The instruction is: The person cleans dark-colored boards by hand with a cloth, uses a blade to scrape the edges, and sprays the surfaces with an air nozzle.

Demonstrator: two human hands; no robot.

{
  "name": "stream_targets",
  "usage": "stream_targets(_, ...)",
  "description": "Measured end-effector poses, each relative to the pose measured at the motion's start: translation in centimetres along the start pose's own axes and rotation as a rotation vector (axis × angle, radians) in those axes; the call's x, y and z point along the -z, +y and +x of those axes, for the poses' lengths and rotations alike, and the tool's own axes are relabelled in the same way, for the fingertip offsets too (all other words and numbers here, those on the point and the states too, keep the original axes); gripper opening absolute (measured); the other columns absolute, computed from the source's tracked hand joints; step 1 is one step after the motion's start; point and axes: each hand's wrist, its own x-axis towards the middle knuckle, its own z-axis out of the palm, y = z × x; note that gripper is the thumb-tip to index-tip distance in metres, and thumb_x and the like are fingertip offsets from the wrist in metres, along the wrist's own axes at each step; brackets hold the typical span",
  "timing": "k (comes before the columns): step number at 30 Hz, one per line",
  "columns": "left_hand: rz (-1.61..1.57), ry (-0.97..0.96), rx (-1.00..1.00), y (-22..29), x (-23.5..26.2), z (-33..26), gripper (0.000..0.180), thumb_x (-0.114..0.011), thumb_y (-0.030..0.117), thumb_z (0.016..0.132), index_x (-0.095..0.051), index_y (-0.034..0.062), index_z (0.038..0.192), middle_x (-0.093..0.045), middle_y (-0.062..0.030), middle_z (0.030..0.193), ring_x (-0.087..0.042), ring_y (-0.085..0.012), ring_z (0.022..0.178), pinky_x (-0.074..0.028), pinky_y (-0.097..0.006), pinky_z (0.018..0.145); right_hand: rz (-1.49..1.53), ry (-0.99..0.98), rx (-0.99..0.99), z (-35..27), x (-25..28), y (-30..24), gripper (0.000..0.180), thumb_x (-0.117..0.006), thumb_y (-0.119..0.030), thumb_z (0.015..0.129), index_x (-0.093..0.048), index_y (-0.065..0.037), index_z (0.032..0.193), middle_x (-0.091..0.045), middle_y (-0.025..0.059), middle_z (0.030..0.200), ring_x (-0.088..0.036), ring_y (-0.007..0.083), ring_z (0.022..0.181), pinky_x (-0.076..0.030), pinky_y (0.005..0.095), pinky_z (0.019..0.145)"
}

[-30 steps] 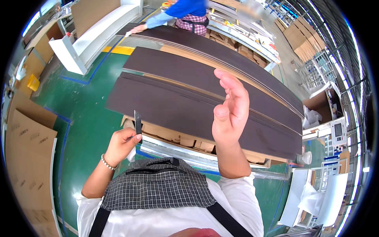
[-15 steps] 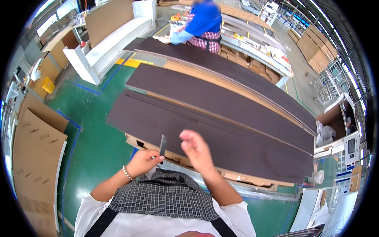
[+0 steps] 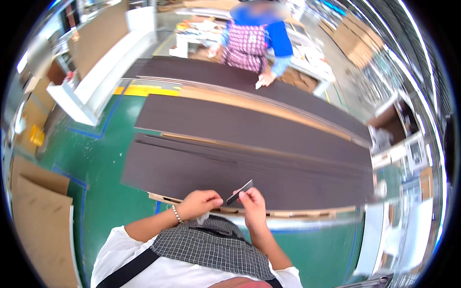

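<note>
My right hand [image 3: 253, 207] pinches a thin, flat blade [image 3: 239, 191] with a dark face and a pale edge, tilted up to the right. Close by on the left, my left hand [image 3: 199, 204] is closed, thumb against fingers near the blade's lower end. A whitish crumpled wad [image 3: 203, 219] shows beneath its palm, apparently held by the curled fingers, which hide most of it. Both hands are over the front edge of the nearest dark brown panel [image 3: 230, 168]. Dark streaks run along that panel's far side.
Beyond lie a second dark panel [image 3: 216, 115] and a third [image 3: 192, 69]. Across from me a co-worker in a checked apron [image 3: 245, 45] rests a hand [image 3: 267, 79] with something white on the far panel. Cardboard sheets [image 3: 41, 230] stand at left.
The blade has passed from my left hand to my right. My right hand has come down and closed on it. The co-worker has turned toward the far panel. My view has shifted.
</note>
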Motion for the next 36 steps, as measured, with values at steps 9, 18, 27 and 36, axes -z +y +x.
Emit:
stream_targets(9,-0.696,-0.222,0.23,-4.8,-4.0,7.8,0.023,-0.052,0.026,0.1,-0.062,0.0059,0.097,-0.055,0.001,0.076,-0.05,-0.0077,0.065,-0.042,-0.022,0.058,0.18,0.479,0.049,-6.9,7.3,1.0,0.015,-0.054,-0.003,0.092,-0.059,-0.007,0.106,-0.06,-0.0011,0.09,-0.054,0.0091,0.079,-0.045,0.0256,0.072)
stream_targets(18,-0.942,-0.402,0.362,-1.5,-20.3,13.9,0.029,-0.05,0.002,0.093,-0.048,0.002,0.122,-0.058,-0.016,0.107,-0.061,-0.0289,0.1,-0.053,-0.041,0.088,0.388,0.942,0.281,-23.2,19.6,0.1,0.023,-0.049,0.003,0.086,-0.058,-0.003,0.106,-0.061,0.0053,0.089,-0.058,0.0168,0.078,-0.047,0.0311,0.07)
stream_targets(27,-0.781,-0.407,0.301,2.4,-37.5,18.4,0.031,-0.048,-0.003,0.091,-0.048,0.0025,0.122,-0.06,-0.0179,0.111,-0.063,-0.0256,0.096,-0.054,-0.033,0.074,0.549,1.196,0.361,-37.2,33.3,0.3,0.007,-0.054,-0.009,0.093,-0.055,-0.004,0.098,-0.06,0.0054,0.081,-0.058,0.017,0.072,-0.048,0.0308,0.066)
stream_targets(36,-0.27,0.014,-0.099,2.5,-42.4,28.7,0.027,-0.049,0.005,0.097,-0.052,0.0043,0.124,-0.061,-0.0076,0.113,-0.062,-0.017,0.099,-0.051,-0.027,0.083,0.561,1.237,0.333,-33.4,44.8,-1.9,0.01,-0.053,-0.007,0.095,-0.055,-0.002,0.103,-0.06,0.0076,0.08,-0.058,0.0185,0.071,-0.048,0.0318,0.065)
